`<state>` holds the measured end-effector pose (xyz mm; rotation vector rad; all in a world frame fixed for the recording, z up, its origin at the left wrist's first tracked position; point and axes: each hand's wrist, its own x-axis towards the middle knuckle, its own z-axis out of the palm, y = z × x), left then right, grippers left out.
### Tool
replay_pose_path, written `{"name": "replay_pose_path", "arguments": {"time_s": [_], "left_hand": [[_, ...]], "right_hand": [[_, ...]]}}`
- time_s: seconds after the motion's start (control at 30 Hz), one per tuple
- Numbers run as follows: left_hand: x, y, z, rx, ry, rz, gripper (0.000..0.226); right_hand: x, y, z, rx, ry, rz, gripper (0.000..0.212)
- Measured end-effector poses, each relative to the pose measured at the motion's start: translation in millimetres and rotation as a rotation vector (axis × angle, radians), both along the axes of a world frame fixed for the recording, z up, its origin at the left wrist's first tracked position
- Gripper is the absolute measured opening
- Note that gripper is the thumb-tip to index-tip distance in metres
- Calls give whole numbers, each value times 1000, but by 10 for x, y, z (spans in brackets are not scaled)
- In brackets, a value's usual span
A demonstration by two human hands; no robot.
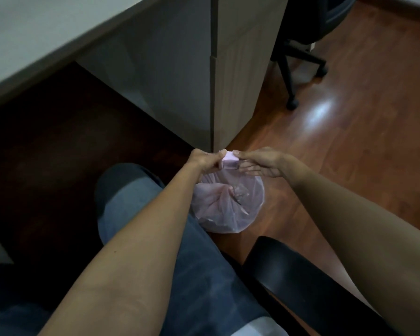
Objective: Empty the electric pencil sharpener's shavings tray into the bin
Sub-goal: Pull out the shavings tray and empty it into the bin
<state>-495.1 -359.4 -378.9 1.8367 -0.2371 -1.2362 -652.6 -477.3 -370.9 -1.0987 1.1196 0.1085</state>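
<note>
Nearest: a black chair armrest (301,275) at the lower right and a knee in blue jeans (141,202) at the left, both forearms reaching forward over them. Further out, on the wooden floor (361,141) just beside the knee: a small bin (218,214) lined with a pale pink bag, crumpled plastic inside. Above the far rim of the bin: a small pink sharpener (228,161), held in the air between both hands. Left hand (204,160) closed around its left end, fingers curled tight on it. Right hand (260,163) touching the right end with thumb on top and fingers stretched flat below, a light pinch and not a fist; whether already gripping the tray or only steadying, impossible to tell, too small and slightly blurred. Tray apparently not yet drawn out; no shavings visible falling. Behind the hands: the corner of a grey desk cabinet (192,81), and far back the wheeled foot of another chair (298,69). Probable risks: sharpener sitting over the bin's far edge and not its centre, so shavings landing on the floor; a sudden release of a stiff tray, scattering dust; loose bag edge folding under the falling shavings.
</note>
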Motion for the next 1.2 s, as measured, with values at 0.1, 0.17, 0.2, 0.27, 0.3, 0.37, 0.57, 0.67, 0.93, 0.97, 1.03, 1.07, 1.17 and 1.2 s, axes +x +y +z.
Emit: {"name": "replay_pose_path", "arguments": {"time_s": [0.1,0.17,0.2,0.27,0.3,0.37,0.57,0.67,0.93,0.97,1.03,1.07,1.17,1.2], "left_hand": [[26,-59,24,41,15,2,48],[27,-78,78,31,34,-3,54],[28,-83,117,25,50,-1,56],[28,-90,187,11,70,12,66],[30,-99,218,5,73,18,73],[11,-104,306,-3,66,14,77],[0,-153,356,-12,66,8,85],[-24,-156,386,-7,39,23,82],[-82,-179,316,-12,-24,92,48],[-86,-187,304,-22,-7,102,51],[-105,-158,286,5,47,77,63],[-109,-139,258,22,66,63,67],[-113,-100,201,44,74,76,62],[-115,-80,193,61,83,74,58]], "right_hand": [[58,-3,-6,15,39,-28,64],[82,-12,-8,16,50,-41,73],[90,-17,-2,15,52,-47,76],[113,-23,20,11,52,-64,77],[126,-26,29,9,53,-70,77],[152,-38,43,4,56,-74,78],[154,-37,97,-21,65,-61,82],[145,-37,127,-35,56,-69,83],[106,-76,128,-83,26,-75,73],[108,-91,139,-88,28,-71,72],[97,-84,136,-91,69,-39,68],[88,-76,120,-92,85,-30,66],[80,-30,85,-111,92,-24,62],[77,-7,73,-116,100,-10,59]]}}
